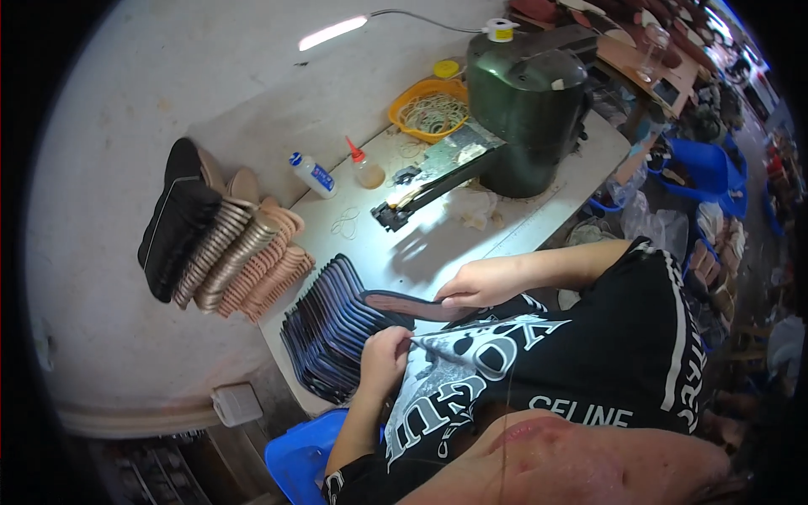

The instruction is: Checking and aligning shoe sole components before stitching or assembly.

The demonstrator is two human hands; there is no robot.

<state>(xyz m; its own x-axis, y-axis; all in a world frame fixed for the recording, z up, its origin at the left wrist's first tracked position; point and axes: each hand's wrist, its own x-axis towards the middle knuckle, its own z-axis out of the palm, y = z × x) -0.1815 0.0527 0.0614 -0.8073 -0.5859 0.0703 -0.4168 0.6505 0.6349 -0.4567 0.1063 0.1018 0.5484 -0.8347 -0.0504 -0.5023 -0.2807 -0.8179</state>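
My right hand (484, 283) is closed on one end of an insole (404, 305), brownish-pink with a dark rim, held level in front of my body. Close to the insole's near side, my left hand (385, 358) pinches the front of my black printed shirt (442, 358); its fingertips are partly hidden. Just left of both hands stands a long row of dark insoles (324, 324), packed on edge at the table's front left. Beyond my right hand, the narrow arm of a dark green machine (526, 109) reaches over the white table (505, 231).
Bundles of black and pinkish insoles (227, 240) lean against the wall at left. A white bottle (313, 175), a red-tipped bottle (368, 168) and a yellow basket of rubber bands (429, 111) stand at the back. A lamp (334, 34) shines above. Blue bins (703, 168) sit at right.
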